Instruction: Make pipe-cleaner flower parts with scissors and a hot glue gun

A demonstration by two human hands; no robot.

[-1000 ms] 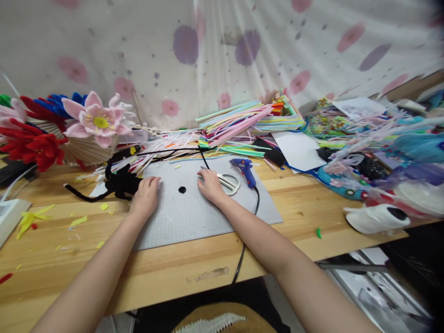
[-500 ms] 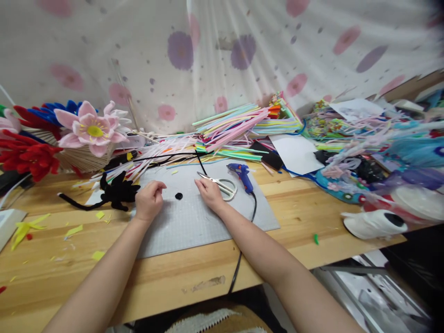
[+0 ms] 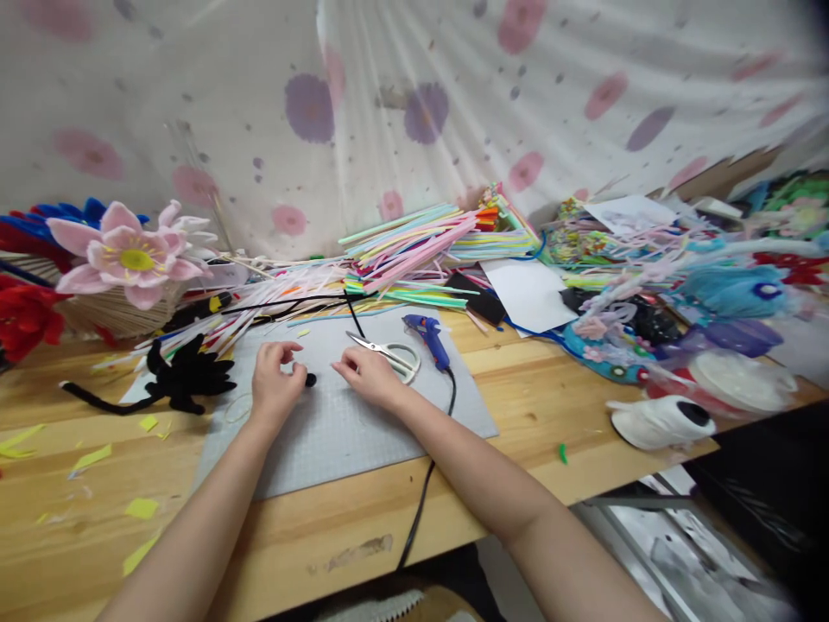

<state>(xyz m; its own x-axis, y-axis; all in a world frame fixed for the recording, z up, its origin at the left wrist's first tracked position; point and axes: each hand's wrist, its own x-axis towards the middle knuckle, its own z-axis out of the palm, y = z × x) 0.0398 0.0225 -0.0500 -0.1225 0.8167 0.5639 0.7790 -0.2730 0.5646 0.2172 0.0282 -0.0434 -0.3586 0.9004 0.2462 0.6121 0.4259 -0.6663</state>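
My left hand [image 3: 275,380] is over the grey cutting mat [image 3: 324,441], its thumb and fingers apart with nothing between them. Right beside its thumb lies a small black coil [image 3: 311,380]. My right hand [image 3: 366,371] hovers at the mat's middle with its fingertips pinched together; whatever they may hold is too small to make out. Just behind that hand are open-bladed scissors [image 3: 402,361] with pale handles. A black fuzzy flower [image 3: 187,376] with a long stem rests left of my left hand.
A blue glue gun [image 3: 431,341] with a black cord lies right of the scissors. Colourful pipe cleaners [image 3: 420,246] are heaped behind the mat. Pink flower [image 3: 133,257] stands at left, white spool [image 3: 657,422] at right. Yellow scraps [image 3: 142,508] dot the wooden table.
The view has shifted to the right. My left hand has opened its fingers and come close to the black coil. My right hand stays near the scissors, still pinched.
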